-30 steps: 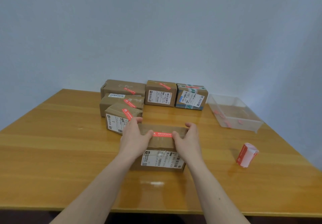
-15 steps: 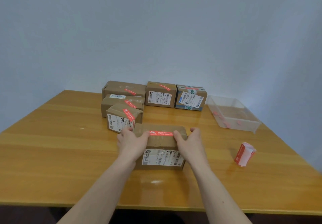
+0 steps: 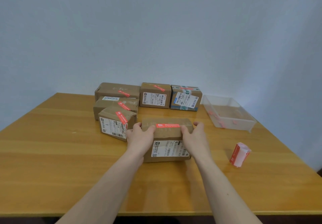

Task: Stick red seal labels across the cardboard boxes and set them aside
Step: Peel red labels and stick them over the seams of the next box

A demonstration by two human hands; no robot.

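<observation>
A brown cardboard box [image 3: 166, 134] with a white shipping label on its near face sits at the table's middle. A red seal label [image 3: 167, 125] runs across its top. My left hand [image 3: 140, 137] grips the box's left end, thumb on top beside the label. My right hand [image 3: 195, 136] grips the right end the same way. Several sealed boxes [image 3: 118, 119] with red labels stand behind and to the left, the nearest almost touching my left hand.
A roll of red seal labels [image 3: 239, 155] lies on the wooden table [image 3: 52, 154] to the right. A clear plastic tray [image 3: 230, 117] with a few red scraps stands at the back right. The wall is close behind the boxes.
Both hands slid from the box's top outward to its ends. The box with the label has shifted slightly away from me, toward the sealed boxes.
</observation>
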